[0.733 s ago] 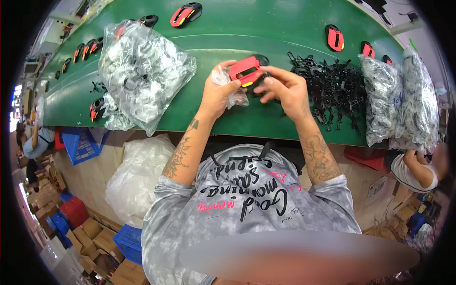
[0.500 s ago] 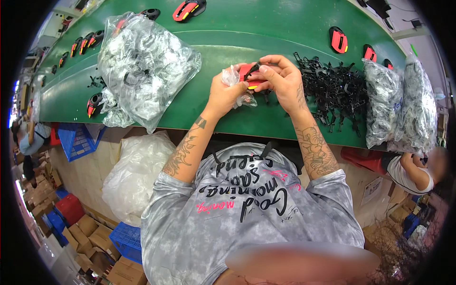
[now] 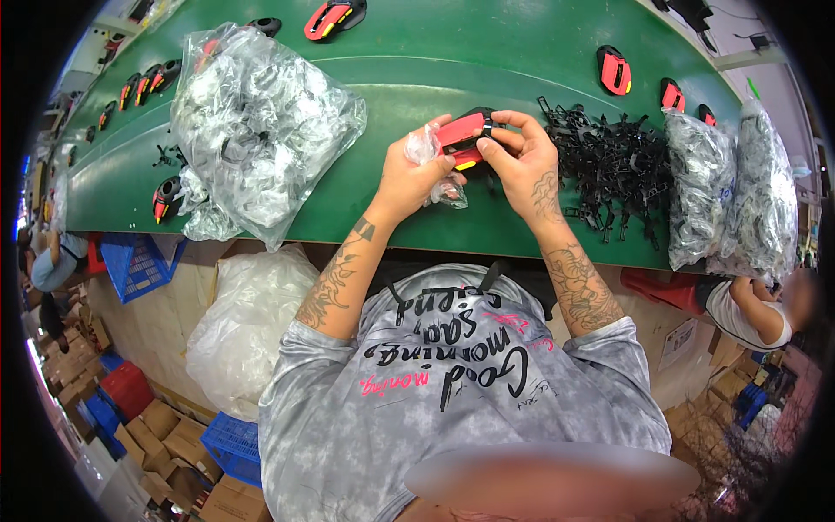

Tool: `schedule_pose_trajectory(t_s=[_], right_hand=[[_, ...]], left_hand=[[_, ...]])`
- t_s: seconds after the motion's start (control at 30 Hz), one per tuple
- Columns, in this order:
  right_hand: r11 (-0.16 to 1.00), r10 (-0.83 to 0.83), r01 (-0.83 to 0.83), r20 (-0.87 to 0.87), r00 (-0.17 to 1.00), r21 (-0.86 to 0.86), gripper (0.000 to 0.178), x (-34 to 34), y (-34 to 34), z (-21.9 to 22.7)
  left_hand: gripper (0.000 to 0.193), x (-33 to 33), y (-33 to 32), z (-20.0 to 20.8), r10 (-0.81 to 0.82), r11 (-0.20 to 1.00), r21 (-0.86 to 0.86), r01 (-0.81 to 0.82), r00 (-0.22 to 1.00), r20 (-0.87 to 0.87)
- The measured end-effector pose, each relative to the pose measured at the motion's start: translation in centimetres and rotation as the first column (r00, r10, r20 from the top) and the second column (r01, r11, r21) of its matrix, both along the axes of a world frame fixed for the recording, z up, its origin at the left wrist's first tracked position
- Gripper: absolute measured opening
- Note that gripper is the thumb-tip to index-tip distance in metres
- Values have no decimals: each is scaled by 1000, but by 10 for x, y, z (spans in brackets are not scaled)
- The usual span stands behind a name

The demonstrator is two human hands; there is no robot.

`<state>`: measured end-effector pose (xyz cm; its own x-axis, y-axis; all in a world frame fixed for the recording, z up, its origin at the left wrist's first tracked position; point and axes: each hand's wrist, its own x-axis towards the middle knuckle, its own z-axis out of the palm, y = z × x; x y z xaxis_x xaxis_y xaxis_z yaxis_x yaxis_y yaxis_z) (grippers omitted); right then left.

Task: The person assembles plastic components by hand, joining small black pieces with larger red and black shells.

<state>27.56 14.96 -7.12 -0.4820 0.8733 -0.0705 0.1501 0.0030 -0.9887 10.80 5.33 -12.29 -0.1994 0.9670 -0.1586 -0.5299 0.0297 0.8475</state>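
Observation:
Over the near edge of the green belt, my left hand (image 3: 405, 181) is closed around a red and black computer mouse shell (image 3: 459, 132) with a yellow strip on its side. Crumpled clear plastic (image 3: 423, 144) sits between that palm and the shell. My right hand (image 3: 531, 174) has its thumb and index finger closed on a small black plastic part (image 3: 489, 128), which lies against the shell's right end. How the part sits there is partly hidden by the fingers. Just right of this hand spreads a pile of similar black plastic parts (image 3: 613, 170).
A big clear bag of parts (image 3: 265, 130) stands on the green belt (image 3: 409, 87) at left. Two filled plastic bags (image 3: 700, 191) stand at the right end. Several other mouse shells (image 3: 614, 71) are spread along the belt. A person (image 3: 752, 309) sits at the far right.
My right hand has brought the black part down from above the shell onto its right end. The shell now shows more of its red top. Shells on the belt have shifted slightly left.

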Motion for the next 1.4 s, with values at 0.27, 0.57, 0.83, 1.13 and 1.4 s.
schedule_pose_trajectory(t_s=[0.27,0.57,0.83,1.13,1.4], right_hand=[[999,-23,23,-11,1000,40,41,-4,1,3],[849,-158,-57,356,921,525,74,-4,1,20],[917,-5,-141,362,932,373,77,-16,16,-10],[885,84,-252,399,913,392,69,-7,34,-4],[943,188,-243,239,953,228,57,10,18,8]], left_hand=[[61,5,2,2,47,998,43,-48,999,21],[58,10,-1,-6,120,992,41,-116,988,-101],[43,8,2,-7,155,987,-1,-161,955,-254],[34,9,-2,-6,182,980,-60,-188,978,-104],[48,-11,-1,-2,-46,998,47,40,989,143]])
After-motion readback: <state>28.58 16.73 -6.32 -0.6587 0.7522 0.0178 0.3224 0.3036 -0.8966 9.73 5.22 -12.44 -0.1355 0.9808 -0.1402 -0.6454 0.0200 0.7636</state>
